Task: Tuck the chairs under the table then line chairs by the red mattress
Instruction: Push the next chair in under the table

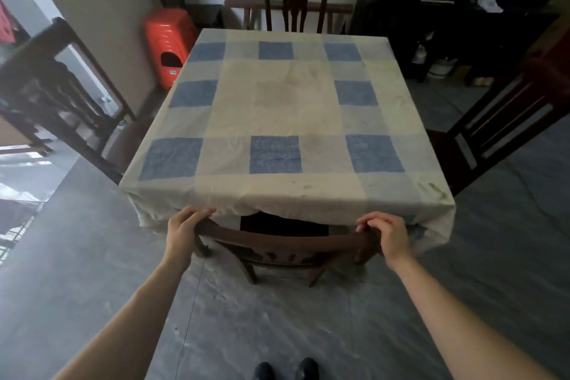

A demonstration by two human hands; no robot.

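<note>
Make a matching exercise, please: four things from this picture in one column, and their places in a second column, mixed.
1. near chair
2. far chair
3. red bin
4. shoes

A. against the wall, left of the table
B. bottom edge, on the floor
C. top rail held by the left hand and the right hand
D. across the table

Pairs: 1-C, 2-D, 3-A, 4-B

Both hands (pixel 182 233) (pixel 389 237) grip the near chair (pixel 283 244) at the table (pixel 287 120).

Chairs (pixel 296 0) at all four sides of table (pixel 283 114).
</note>
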